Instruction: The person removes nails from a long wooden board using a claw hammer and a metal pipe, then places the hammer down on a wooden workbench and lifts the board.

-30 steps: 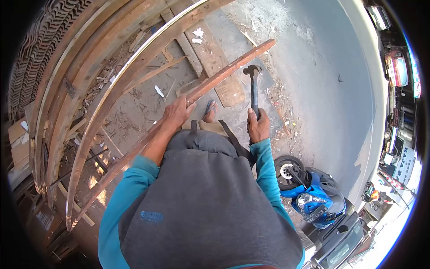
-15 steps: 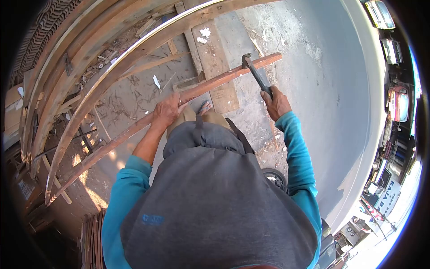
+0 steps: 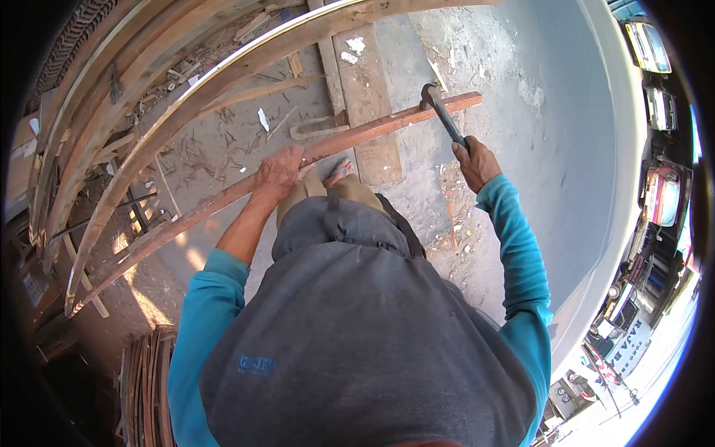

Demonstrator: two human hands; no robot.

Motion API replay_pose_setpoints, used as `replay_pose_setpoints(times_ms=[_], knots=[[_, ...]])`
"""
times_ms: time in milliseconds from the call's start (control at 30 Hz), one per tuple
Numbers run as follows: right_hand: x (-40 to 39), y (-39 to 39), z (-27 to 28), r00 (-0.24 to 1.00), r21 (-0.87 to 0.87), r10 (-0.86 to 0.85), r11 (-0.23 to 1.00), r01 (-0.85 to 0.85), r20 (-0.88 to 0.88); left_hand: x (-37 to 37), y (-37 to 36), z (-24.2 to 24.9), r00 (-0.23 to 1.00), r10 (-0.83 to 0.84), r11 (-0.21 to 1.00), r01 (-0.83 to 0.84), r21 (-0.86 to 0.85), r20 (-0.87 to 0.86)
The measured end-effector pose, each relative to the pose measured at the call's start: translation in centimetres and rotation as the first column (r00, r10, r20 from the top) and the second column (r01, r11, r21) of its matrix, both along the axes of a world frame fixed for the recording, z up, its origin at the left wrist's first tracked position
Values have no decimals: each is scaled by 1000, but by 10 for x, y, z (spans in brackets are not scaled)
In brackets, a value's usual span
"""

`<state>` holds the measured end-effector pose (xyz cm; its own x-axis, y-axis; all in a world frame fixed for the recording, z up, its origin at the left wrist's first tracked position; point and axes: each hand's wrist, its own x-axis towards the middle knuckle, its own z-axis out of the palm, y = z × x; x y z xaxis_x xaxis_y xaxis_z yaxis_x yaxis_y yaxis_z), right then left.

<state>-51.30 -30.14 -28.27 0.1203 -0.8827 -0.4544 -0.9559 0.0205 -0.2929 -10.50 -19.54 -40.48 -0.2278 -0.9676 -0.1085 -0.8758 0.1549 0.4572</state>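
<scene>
Head view, and the wooden beam (image 3: 372,132) is the line to watch, slanting across the ground in front of the person's body. Partway along it sits the left hand (image 3: 280,173), fingers wrapped around the wood, steadying it. Near the beam's free end, here's the right hand (image 3: 478,164), fingers closed snugly about the handle of a hammer (image 3: 445,118); the hammer's head lies right over the beam, though whether it touches the wood or hangs just above, I can't tell.

So this looks like a hammering step, one hand bracing, one hand striking. The next move, I'd judge, calls for a firm left grip, well apart from the hammer's head, and a square, controlled blow onto the beam.

Below the beam, a flat plank (image 3: 366,86) crosses under it on the ground, with a short wood block (image 3: 316,127) just beside. Beyond the beam's far side sweeps a curved timber (image 3: 223,91); on its near side, a sandalled foot (image 3: 340,171).
</scene>
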Motion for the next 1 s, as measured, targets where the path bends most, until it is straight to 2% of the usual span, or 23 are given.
replay_pose_setpoints(times_ms=[33, 100, 133, 200, 233, 300, 333, 367, 433, 467, 500, 567, 633, 667, 733, 767, 800, 867, 933, 1000], knots=[[0, -1, 5, 1000, -5, 17, 1000, -17, -2, 1, -4, 1, 1000, 17, 1000, -17, -5, -2], [1, 0, 19, 939, 41, -256, 966, 254, 228, -3, 1, 3, 997, 24, 994, -31, 100, 70], [18, -3, 47, 914, 33, -283, 958, 286, 292, -3, 6, 2, 997, 24, 992, -33, 121, 74], [36, -8, 71, 828, -53, -309, 925, 375, 468, -2, -1, 1, 1000, 5, 999, -6, 36, 13], [42, -10, 76, 823, -53, -318, 921, 387, 471, -2, -3, 1, 1000, -7, 999, 6, 35, 16], [48, -10, 83, 877, -273, -183, 905, 327, 444, -2, -1, -2, 1000, 9, 999, -10, 39, 28], [46, -8, 80, 877, -275, -187, 903, 331, 444, -2, -1, -3, 1000, 4, 999, -5, 36, 28], [43, -3, 73, 917, -275, -133, 929, 248, 376, -2, -1, -3, 1000, 8, 999, -8, 39, 19], [32, 5, 42, 969, -233, -24, 969, 83, 247, -3, -1, -3, 1000, 17, 999, -17, 37, 6], [26, 7, 30, 996, -64, -23, 998, 28, 88, -3, 0, -3, 1000, 17, 999, -18, 43, 20], [16, 12, 10, 997, -35, -8, 999, 11, 72, -2, 0, -4, 999, 17, 999, -18, 48, 34], [6, 15, -11, 998, -25, 21, 1000, -19, 59, 1, -1, -8, 1000, 11, 1000, -11, 4, 19], [8, 24, -10, 963, -87, -91, 989, 117, 253, 0, 3, -5, 1000, 11, 1000, -11, -19, 12], [8, 27, -8, 960, -80, -102, 989, 127, 260, 0, 3, -4, 999, 39, 999, -38, 14, -29], [25, 26, 25, 783, 151, -410, 910, 386, 468, -1, -3, -1, 997, 38, 999, -36, 37, -64], [30, 28, 34, 693, 163, -446, 885, 436, 567, -1, -4, -1, 996, 58, 998, -55, 45, -72], [34, 31, 40, 677, 159, -458, 875, 457, 576, -1, -6, 0, 994, 77, 996, -73, 51, -79], [38, 38, 50, 535, 129, -498, 802, 583, 682, 2, -7, 2, 996, 28, 997, -21, 75, -88], [34, 45, 54, 495, 138, -512, 779, 611, 702, 6, -14, 8, 995, -22, 995, 31, 98, -97], [29, 53, 55, 478, 135, -516, 767, 627, 711, 9, -22, 14, 993, -33, 977, 56, 205, -117]])
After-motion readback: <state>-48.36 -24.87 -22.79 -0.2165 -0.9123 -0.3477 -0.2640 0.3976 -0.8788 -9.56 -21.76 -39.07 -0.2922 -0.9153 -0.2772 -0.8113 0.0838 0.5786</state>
